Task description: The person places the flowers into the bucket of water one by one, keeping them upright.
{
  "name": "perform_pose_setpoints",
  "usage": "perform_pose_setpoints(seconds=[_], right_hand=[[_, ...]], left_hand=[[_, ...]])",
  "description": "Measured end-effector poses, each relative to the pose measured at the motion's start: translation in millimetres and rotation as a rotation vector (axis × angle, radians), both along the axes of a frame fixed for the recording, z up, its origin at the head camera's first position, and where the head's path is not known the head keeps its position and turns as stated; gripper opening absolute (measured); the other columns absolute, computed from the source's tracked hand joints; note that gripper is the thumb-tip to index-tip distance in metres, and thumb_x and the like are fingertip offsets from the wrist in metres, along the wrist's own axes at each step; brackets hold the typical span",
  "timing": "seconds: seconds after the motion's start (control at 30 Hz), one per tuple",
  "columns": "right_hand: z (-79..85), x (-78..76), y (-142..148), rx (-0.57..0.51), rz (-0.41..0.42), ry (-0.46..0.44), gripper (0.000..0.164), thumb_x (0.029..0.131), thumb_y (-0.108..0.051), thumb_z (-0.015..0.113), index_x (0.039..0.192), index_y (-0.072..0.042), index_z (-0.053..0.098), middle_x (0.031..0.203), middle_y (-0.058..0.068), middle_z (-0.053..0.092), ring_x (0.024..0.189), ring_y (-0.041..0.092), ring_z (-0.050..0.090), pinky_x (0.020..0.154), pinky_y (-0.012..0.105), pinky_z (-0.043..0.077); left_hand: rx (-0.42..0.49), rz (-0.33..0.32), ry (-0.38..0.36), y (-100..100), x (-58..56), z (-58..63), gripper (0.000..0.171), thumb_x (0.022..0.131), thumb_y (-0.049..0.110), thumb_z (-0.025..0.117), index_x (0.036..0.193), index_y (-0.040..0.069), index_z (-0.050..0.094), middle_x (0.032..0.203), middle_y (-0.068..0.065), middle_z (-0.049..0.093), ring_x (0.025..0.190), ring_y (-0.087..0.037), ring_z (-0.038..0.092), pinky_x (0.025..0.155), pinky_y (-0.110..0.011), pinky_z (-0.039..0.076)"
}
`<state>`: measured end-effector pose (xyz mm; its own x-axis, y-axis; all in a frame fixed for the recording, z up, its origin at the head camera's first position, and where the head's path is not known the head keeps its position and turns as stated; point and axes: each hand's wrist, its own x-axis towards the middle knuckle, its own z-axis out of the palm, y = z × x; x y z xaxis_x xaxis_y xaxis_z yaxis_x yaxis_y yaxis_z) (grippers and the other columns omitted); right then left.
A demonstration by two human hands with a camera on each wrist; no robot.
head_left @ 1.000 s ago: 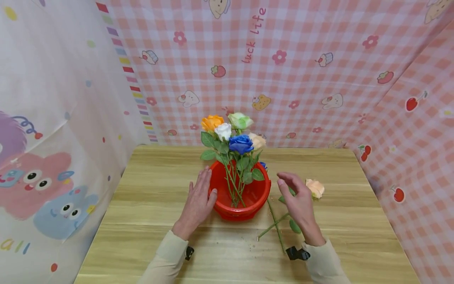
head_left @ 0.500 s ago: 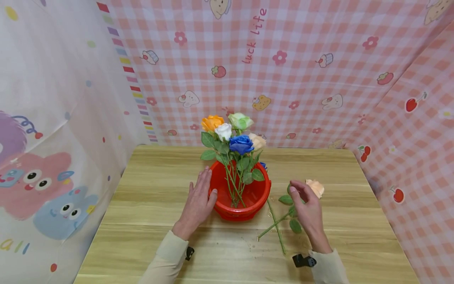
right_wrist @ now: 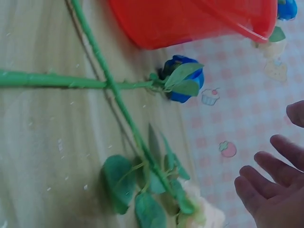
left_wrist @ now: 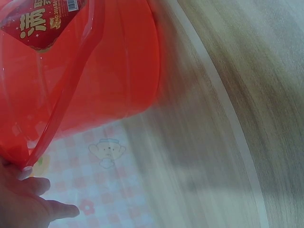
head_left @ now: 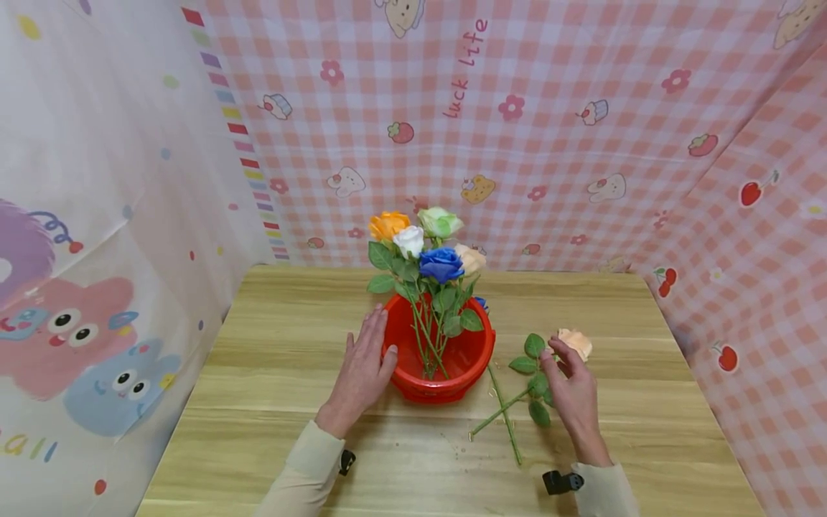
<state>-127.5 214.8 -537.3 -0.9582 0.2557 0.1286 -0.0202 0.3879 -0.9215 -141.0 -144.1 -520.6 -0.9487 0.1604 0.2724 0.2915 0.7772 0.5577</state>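
Note:
My left hand [head_left: 362,366] rests with straight fingers along the left side of a red bucket [head_left: 436,391]. In the bucket lean several long-stemmed roses: an orange rose [head_left: 389,225], a pale green rose [head_left: 441,222], a white rose [head_left: 409,241], a blue rose [head_left: 441,264] and a peach rose [head_left: 471,258]. Over the leaves of a second peach rose [head_left: 577,342] lying on the table hovers my right hand [head_left: 577,398], its fingers loosely bent and holding nothing. That rose's stem crosses the stem of another lying blue rose [right_wrist: 183,78], whose head is mostly hidden behind the bucket in the head view.
The wooden table [head_left: 284,323] carries small clear bits [head_left: 461,450] scattered near the crossed stems. A pink checked cloth [head_left: 549,143] hangs behind the table's back edge, with a white printed cloth [head_left: 155,237] at the left.
My right hand has moved right and slightly toward me, from beside the bucket to over the lying peach rose, uncovering its leaves. My left hand has stayed against the bucket.

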Motion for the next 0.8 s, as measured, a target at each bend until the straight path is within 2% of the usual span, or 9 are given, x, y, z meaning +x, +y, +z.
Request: perform_pose_setpoints(seconds=[0.13,0.23,0.3,0.53,0.8], right_hand=[[-8.7,0.8,6,0.045,0.013,-0.047,0.044,0.105,-0.024,0.063,0.138,0.005,0.059,0.146,0.023,0.057,0.137,0.034,0.051,0.11,0.045,0.045],[-14.8,2.6,9,0.069,0.027,-0.099,0.049,0.104,-0.026,0.063,0.141,0.005,0.056,0.148,0.027,0.053,0.139,0.041,0.048,0.112,0.054,0.042],[-18.5,3.4,10,0.076,0.036,-0.137,0.052,0.104,-0.027,0.063,0.144,0.004,0.053,0.15,0.028,0.05,0.141,0.043,0.045,0.113,0.055,0.041],[-26.0,2.0,9,0.101,0.045,-0.259,0.055,0.104,-0.029,0.062,0.149,0.0,0.049,0.153,0.031,0.046,0.135,0.049,0.051,0.108,0.057,0.046],[-32.7,-10.6,9,0.049,0.074,-0.299,0.058,0.106,-0.031,0.059,0.151,0.002,0.045,0.153,0.029,0.046,0.14,0.045,0.047,0.113,0.054,0.041]], left_hand=[[-0.005,0.001,0.0,1,0.3,-0.5,0.064,0.105,0.026,0.047,0.161,-0.001,0.031,0.17,-0.011,0.025,0.155,-0.036,0.026,0.116,-0.073,0.021],[-0.006,0.0,0.0,1,0.5,-0.3,0.064,0.105,0.026,0.047,0.161,-0.001,0.031,0.17,-0.012,0.025,0.154,-0.037,0.026,0.116,-0.073,0.021],[-0.01,0.001,-0.002,1,0.2,-0.4,0.064,0.106,0.026,0.046,0.161,-0.001,0.03,0.17,-0.011,0.025,0.155,-0.037,0.026,0.116,-0.073,0.022],[0.001,0.003,-0.017,1,-0.5,-0.4,0.064,0.106,0.027,0.045,0.162,0.0,0.03,0.171,-0.01,0.024,0.156,-0.033,0.022,0.118,-0.072,0.019],[0.006,0.003,-0.018,1,-0.2,0.1,0.064,0.106,0.028,0.044,0.162,0.0,0.029,0.171,-0.01,0.024,0.156,-0.033,0.022,0.118,-0.071,0.018]])
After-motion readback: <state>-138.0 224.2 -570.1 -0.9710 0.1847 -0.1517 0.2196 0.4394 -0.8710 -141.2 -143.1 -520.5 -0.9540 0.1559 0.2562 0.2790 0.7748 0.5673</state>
